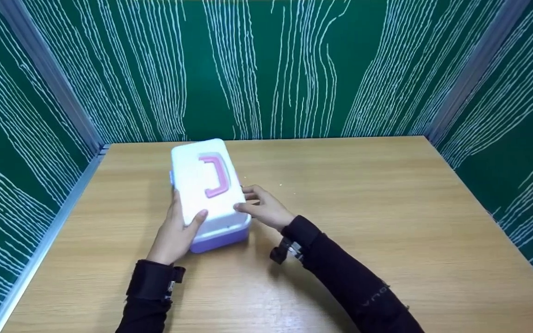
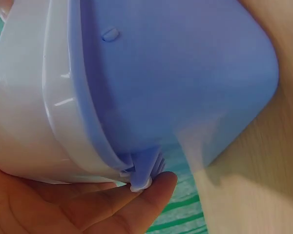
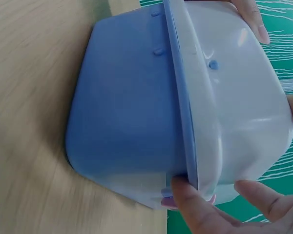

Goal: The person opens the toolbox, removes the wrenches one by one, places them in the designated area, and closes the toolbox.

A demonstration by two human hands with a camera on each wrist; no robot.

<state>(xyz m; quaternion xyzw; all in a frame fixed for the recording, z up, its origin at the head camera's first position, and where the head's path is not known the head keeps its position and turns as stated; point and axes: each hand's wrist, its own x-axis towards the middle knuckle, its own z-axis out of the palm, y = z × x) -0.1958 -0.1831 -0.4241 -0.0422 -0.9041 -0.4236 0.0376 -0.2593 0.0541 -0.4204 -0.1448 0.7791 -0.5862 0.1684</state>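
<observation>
A storage box with a white lid point(image 1: 188, 171) and a purple base point(image 1: 222, 240) stands on the table, its lid down. A pink handle point(image 1: 223, 178) lies on the lid. My left hand point(image 1: 171, 238) grips the box's left side, thumb over the lid's near edge. In the left wrist view its fingertips are at a purple latch point(image 2: 147, 168). From the right, my right hand point(image 1: 269, 209) holds the lid, thumb on the top corner and fingers along the side. The right wrist view has one fingertip at the rim beside a pink latch point(image 3: 169, 202).
The wooden table point(image 1: 387, 208) extends around the box, with a few tiny pale specks just right of it. Green panels point(image 1: 294, 69) with white wavy lines enclose the back and both sides. Grey metal posts point(image 1: 53, 69) stand at the corners.
</observation>
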